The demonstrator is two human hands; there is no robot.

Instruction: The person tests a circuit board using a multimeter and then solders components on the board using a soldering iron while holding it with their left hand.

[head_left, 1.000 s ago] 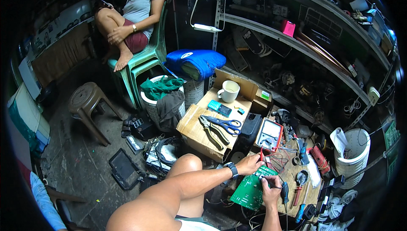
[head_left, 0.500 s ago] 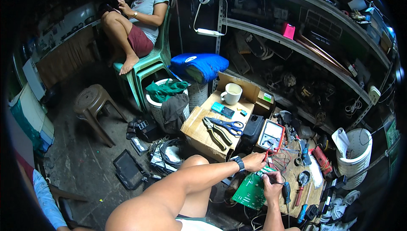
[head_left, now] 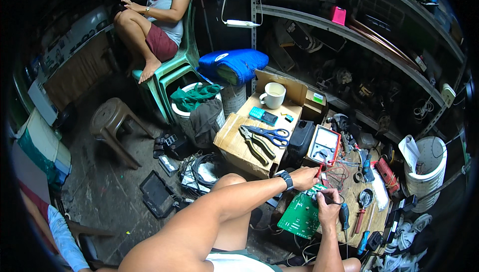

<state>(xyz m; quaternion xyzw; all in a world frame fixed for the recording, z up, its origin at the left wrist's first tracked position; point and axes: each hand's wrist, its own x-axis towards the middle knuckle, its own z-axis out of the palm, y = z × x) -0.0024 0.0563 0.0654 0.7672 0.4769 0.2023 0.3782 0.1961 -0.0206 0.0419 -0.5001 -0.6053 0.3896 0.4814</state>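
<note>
My left hand [head_left: 303, 178] is closed on a red test probe [head_left: 318, 174], held over the top edge of a green circuit board [head_left: 299, 214]. Just to its lower right, my right hand [head_left: 327, 207] pinches a black probe [head_left: 333, 201] against components near that same edge. Their leads run toward an analog multimeter [head_left: 324, 145] in a red case. A blue-handled screwdriver [head_left: 344, 216] lies right of my right hand, with a magnifier-like round tool [head_left: 365, 198] beside it. Farther back, pliers [head_left: 256, 145] and blue scissors [head_left: 269, 135] rest on a cardboard box [head_left: 229, 155].
A person [head_left: 164, 12] sits on green chairs [head_left: 164, 90]. A brown stool [head_left: 110, 117], coiled cables [head_left: 197, 172] and a white basket [head_left: 197, 125] crowd the left. Metal shelving [head_left: 299, 13] spans the back; a white bin [head_left: 426, 172] stands at the right. Another person's sleeve [head_left: 65, 237] shows lower left.
Both my hands stay at the board, appearing slightly farther right as the view shifts. The seated person's hand has risen from around the leg to the dark phone at the knee.
</note>
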